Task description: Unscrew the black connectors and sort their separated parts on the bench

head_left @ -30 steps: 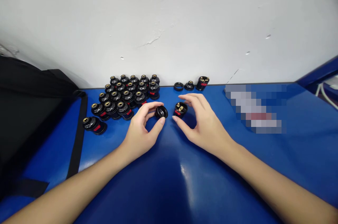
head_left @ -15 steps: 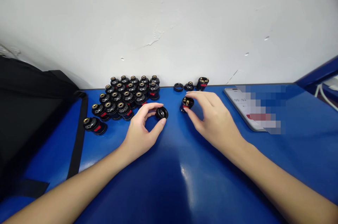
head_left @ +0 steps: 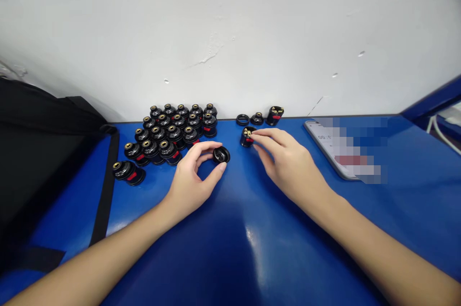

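Observation:
My left hand pinches a small round black lamp-holder cap between thumb and fingertips, its hollow side facing up. To its right, a black lamp-holder body with brass contacts and a red label stands upright on the blue table. At the right edge of this body is my right hand, its index fingertip at the rim and its thumb apart from it. Whether that fingertip presses on the body is hard to see. Behind them lie a black ring, a domed cap and another lamp-holder body.
Several assembled black lamp holders stand in rows at left, with one leaning over in front. A phone lies on the right. A black bag with a strap takes up the left side. The white wall borders the table's back.
The lamp-holder body at my right hand has shifted left and slightly back. My right thumb has come away from its near side. The cap in my left hand has tilted slightly.

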The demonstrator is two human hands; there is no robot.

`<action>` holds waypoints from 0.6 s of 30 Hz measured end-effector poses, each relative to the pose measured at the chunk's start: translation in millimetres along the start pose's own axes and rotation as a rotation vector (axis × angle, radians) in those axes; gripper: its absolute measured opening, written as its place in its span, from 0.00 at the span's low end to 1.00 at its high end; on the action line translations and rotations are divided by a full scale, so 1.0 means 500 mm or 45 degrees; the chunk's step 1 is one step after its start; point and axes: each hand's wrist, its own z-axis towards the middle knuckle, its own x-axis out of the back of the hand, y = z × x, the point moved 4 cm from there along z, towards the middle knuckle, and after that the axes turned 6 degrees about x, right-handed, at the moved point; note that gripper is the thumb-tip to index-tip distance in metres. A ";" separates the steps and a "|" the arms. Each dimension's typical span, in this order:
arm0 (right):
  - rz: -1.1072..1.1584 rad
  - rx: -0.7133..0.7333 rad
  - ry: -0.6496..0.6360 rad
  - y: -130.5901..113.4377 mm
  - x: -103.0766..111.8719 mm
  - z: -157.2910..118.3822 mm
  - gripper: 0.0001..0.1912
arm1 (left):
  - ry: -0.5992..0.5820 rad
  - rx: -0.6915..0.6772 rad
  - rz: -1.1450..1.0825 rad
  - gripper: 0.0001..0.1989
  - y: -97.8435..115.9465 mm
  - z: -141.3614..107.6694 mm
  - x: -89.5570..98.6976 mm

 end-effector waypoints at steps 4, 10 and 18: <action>0.052 0.030 -0.073 -0.005 -0.014 0.006 0.18 | 0.027 0.040 -0.042 0.17 -0.002 0.001 0.000; 0.100 -0.018 -0.251 0.002 -0.038 0.035 0.26 | 0.022 0.089 -0.065 0.18 -0.001 0.004 -0.003; 0.118 -0.029 -0.300 0.024 -0.064 0.086 0.30 | 0.018 0.081 -0.070 0.18 -0.003 0.005 -0.002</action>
